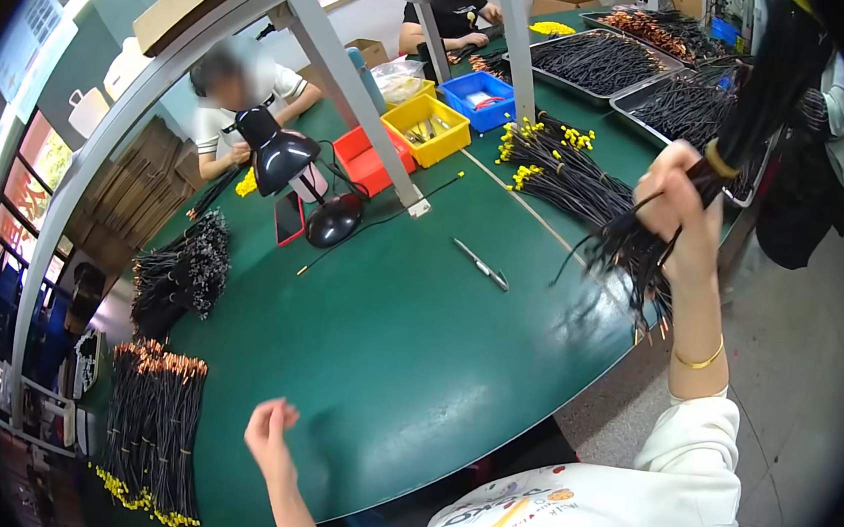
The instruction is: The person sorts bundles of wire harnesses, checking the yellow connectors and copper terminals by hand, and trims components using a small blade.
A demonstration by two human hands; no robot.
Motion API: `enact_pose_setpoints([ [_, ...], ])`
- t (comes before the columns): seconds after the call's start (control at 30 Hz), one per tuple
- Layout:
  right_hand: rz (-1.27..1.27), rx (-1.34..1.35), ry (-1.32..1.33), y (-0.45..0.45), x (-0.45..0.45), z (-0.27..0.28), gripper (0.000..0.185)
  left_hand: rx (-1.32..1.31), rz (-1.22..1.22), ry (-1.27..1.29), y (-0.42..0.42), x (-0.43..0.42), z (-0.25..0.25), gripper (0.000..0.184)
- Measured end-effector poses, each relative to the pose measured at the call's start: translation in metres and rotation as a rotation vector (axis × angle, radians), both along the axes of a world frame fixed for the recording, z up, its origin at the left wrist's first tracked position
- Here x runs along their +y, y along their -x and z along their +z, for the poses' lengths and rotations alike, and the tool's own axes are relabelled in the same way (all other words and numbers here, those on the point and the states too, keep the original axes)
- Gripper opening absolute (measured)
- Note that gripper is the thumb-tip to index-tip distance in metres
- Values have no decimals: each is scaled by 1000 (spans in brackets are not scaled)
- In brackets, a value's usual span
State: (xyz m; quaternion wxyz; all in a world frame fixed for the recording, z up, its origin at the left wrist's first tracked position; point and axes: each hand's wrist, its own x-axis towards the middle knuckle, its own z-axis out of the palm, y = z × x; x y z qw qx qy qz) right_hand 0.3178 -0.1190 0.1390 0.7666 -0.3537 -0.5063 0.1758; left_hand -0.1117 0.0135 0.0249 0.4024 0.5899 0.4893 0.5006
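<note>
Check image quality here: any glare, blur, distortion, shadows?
Head view: fisheye bows the white frame on its left side, corners dark; head view: pale glare on the green table; head view: blur on the lower strands of the black cable bundle in the right hand; head view: soft shadow beside the left hand.

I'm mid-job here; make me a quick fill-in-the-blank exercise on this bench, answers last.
1. The black cable bundle is gripped in the person's ____ hand.
2. The yellow bin stands between the red bin and the ____ bin.
3. The desk lamp is coloured ____.
4. The cable stack at the picture's lower left shows copper at its upper end and ____ tips at its lower end.

Answers: right; blue; black; yellow.
</note>
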Motion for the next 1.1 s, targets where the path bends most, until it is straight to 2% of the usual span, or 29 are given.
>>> enact_pose_setpoints([
  [0.07,443,45,-53,33,7,0,33,-19,-216,-57,-34,7,29,14],
  [0.13,753,204,-91,69,17,4,32,-108,-501,-68,-66,5,55,16],
  [0.2,827,101,-21,102,35,4,28,-144,-795,-208,-94,-3,76,19],
  [0.27,738,28,-1,141,54,-16,19,-133,-930,-166,-111,-17,84,33],
  [0.3,747,40,6,156,54,-22,19,-129,-920,-153,-106,-22,85,33],
  [0.37,1083,445,303,179,54,-34,18,159,-1050,229,-94,-31,85,44],
  [0.4,1098,466,309,183,57,-37,18,301,-1100,429,-87,-35,83,50],
  [0.43,1015,478,305,183,63,-38,20,303,-1084,454,-80,-39,81,50],
  [0.5,848,496,309,183,73,-44,26,400,-895,617,-60,-47,77,53],
  [0.57,849,501,407,181,81,-60,29,451,-791,698,-42,-53,72,55],
  [0.63,820,457,571,175,94,-81,35,642,-762,254,-26,-53,61,54],
  [0.67,828,456,572,174,98,-97,35,731,-737,34,-18,-54,58,53],
  [0.73,740,396,760,170,100,-132,40,720,-737,-3,-5,-54,60,52],
  [0.8,857,825,802,155,88,-153,49,688,-763,-76,5,-56,61,52],
  [0.83,850,829,807,149,77,-157,49,684,-769,-71,9,-64,58,52],
  [0.9,612,800,742,138,48,-157,50,301,-745,350,20,-93,49,50],
  [0.97,510,369,712,126,16,-157,53,176,-737,493,30,-118,37,46],
  [1.03,906,372,652,116,-22,-156,57,-44,-654,675,28,-145,31,36],
  [1.1,1345,496,677,113,-52,-173,54,-139,-735,877,30,-160,1,48],
])
